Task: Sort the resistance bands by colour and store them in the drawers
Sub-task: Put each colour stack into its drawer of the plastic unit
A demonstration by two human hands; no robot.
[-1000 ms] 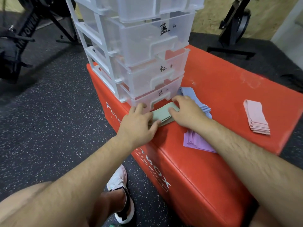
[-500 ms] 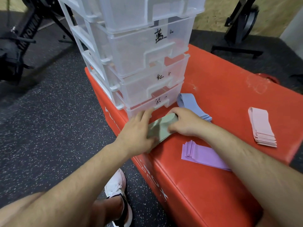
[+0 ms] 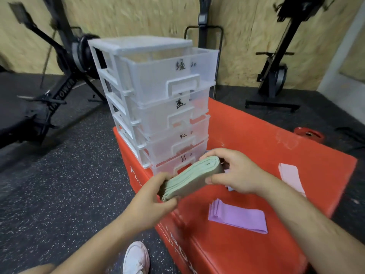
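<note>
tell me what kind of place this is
Probably a gym: a black flywheel exercise machine on speckled rubber floor, a red weight plate beyond the red padded jump box, and a stack of green resistance bands.

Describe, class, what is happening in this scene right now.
A person holds a folded stack of green bands off the red box, left hand gripping one end and right hand the other, in front of the clear drawer unit. Purple bands and pink bands lie on the box, not yet stored.
</note>
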